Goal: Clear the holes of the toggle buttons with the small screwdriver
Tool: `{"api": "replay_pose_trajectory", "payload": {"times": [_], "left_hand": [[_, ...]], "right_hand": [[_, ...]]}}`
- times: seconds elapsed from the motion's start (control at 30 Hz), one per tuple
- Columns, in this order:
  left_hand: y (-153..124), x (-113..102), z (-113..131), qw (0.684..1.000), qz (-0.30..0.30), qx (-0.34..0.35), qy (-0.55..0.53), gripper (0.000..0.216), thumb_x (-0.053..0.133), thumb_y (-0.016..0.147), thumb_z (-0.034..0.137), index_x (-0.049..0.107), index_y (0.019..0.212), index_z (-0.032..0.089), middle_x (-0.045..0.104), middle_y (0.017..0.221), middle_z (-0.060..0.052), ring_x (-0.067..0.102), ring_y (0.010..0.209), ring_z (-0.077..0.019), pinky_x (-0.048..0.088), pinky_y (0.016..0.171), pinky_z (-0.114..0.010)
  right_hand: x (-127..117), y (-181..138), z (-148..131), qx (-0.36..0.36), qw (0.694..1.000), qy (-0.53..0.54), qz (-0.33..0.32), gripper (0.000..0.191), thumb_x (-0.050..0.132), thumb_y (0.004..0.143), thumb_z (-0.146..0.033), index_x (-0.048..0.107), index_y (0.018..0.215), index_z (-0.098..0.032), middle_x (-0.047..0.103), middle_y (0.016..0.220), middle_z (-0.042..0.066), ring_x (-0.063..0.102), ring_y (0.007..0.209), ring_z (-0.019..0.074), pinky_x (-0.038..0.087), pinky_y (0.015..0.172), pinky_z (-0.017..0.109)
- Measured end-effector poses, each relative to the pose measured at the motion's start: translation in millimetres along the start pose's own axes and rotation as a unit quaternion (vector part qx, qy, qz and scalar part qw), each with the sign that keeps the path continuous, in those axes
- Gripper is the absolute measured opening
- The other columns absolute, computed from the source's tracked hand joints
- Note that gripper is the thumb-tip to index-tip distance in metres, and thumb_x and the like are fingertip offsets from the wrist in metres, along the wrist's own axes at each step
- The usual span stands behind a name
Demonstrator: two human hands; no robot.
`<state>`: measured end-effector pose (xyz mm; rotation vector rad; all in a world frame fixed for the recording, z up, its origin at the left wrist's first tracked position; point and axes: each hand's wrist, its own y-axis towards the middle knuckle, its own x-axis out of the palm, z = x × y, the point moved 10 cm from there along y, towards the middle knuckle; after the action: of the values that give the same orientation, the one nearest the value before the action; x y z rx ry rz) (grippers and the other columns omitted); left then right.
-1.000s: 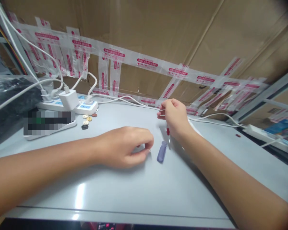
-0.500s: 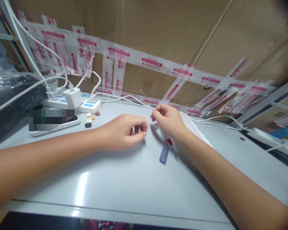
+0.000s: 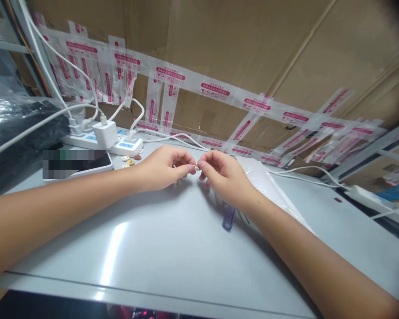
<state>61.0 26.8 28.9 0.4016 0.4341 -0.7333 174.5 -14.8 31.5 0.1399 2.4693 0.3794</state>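
Observation:
My left hand [image 3: 164,168] and my right hand [image 3: 224,177] meet fingertip to fingertip above the grey table [image 3: 159,248]. Both are closed in a pinch on a tiny pale part [image 3: 196,168] held between them; I cannot make out what it is. A small screwdriver with a translucent purple handle [image 3: 228,218] lies on the table just under my right wrist, partly hidden by it. A clear plastic bag [image 3: 269,186] lies flat to the right of my right hand.
A white power strip [image 3: 99,141] with a charger and white cables sits at the back left. Several small buttons [image 3: 130,158] lie beside it, next to a phone [image 3: 76,163]. Taped cardboard [image 3: 219,66] walls the back. A second strip [image 3: 365,195] lies far right.
My left hand has risen from the table and moved up and right. My right hand has shifted left toward it, and the two pinches have now come together.

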Motion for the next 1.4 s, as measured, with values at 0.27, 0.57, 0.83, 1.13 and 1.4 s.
{"api": "replay_pose_trajectory", "payload": {"times": [0.27, 0.57, 0.83, 1.13, 1.4], "left_hand": [[-1, -1, 2, 1.0, 0.002, -0.005, 0.02, 0.017, 0.061, 0.085, 0.032, 0.068, 0.085, 0.016, 0.063, 0.065, 0.002, 0.055, 0.058, -0.01, 0.043, 0.056, -0.023], [-1, -1, 3, 0.999, 0.002, -0.012, 0.033, 0.017, 0.062, 0.083, 0.031, 0.07, 0.085, 0.017, 0.068, 0.072, 0.0, 0.06, 0.063, -0.0118, 0.045, 0.059, -0.024], [0, -2, 2, 0.997, 0.01, -0.007, 0.075, 0.018, 0.061, 0.084, 0.032, 0.071, 0.086, 0.017, 0.072, 0.077, 0.0, 0.063, 0.07, -0.0129, 0.046, 0.064, -0.025], [-3, -5, 10, 0.996, 0.038, 0.022, 0.073, 0.015, 0.063, 0.083, 0.03, 0.071, 0.084, 0.017, 0.073, 0.076, 0.0, 0.063, 0.068, -0.0122, 0.046, 0.063, -0.025], [-2, -5, 11, 0.997, 0.042, 0.038, 0.046, 0.014, 0.063, 0.082, 0.029, 0.069, 0.084, 0.016, 0.072, 0.079, 0.0, 0.063, 0.069, -0.0121, 0.047, 0.064, -0.024]], "right_hand": [[3, -1, -7, -0.013, 0.999, -0.028, -0.015, 0.015, 0.051, 0.094, -0.034, 0.059, 0.09, -0.021, 0.065, 0.082, 0.001, 0.061, 0.07, 0.0155, 0.048, 0.063, 0.028], [2, -3, -10, -0.028, 0.998, -0.053, -0.025, 0.014, 0.052, 0.093, -0.032, 0.06, 0.088, -0.022, 0.067, 0.086, 0.002, 0.063, 0.074, 0.0174, 0.046, 0.059, 0.027], [3, -6, -18, -0.054, 0.987, -0.147, -0.03, 0.014, 0.051, 0.092, -0.029, 0.058, 0.083, -0.022, 0.067, 0.079, 0.0, 0.061, 0.069, 0.0164, 0.042, 0.058, 0.027], [-1, -7, -22, -0.051, 0.987, -0.149, -0.008, 0.013, 0.054, 0.09, -0.029, 0.061, 0.083, -0.021, 0.068, 0.08, 0.0, 0.063, 0.069, 0.0159, 0.043, 0.058, 0.027], [1, -5, -10, -0.005, 0.996, -0.087, -0.016, 0.015, 0.057, 0.09, -0.034, 0.061, 0.084, -0.021, 0.069, 0.08, 0.001, 0.064, 0.067, 0.0159, 0.048, 0.058, 0.027]]}}
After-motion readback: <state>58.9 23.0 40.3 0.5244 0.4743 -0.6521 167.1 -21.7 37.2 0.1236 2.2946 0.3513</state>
